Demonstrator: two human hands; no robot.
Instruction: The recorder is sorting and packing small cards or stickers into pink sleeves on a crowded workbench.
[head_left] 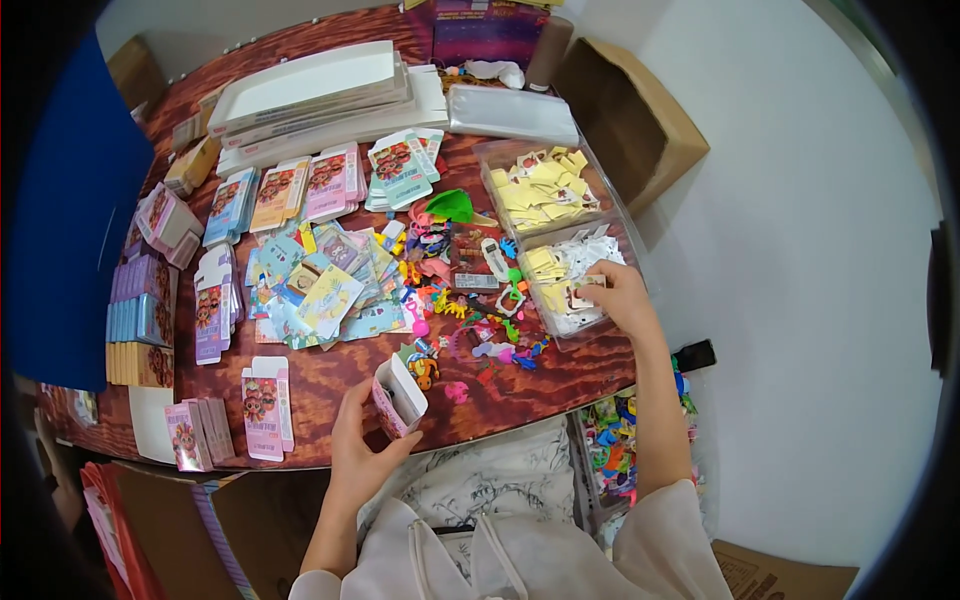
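Note:
In my left hand [360, 440] is a small pink carton [385, 408], its top open and its white inner flap standing up. The fingers wrap its lower sides just off the table's front edge. My right hand [625, 300] reaches over the near compartment of a clear plastic tray [640, 245], fingertips drawn together among white and yellow slips [562, 290]. Whether a slip is between them is hidden. More yellow slips [540, 190] fill the far compartment. Beside the tray lies a scatter of small colourful plastic toys [455, 308], and left of it a heap of printed cards [330, 295].
Flat cartons [333, 183] stand in stacks across the table, with white trays [310, 90] piled behind. Packed purple cartons [140, 290] line the left side. An open cardboard box [650, 130] is at the far right. Below the table edge sits a bin of toys [612, 440].

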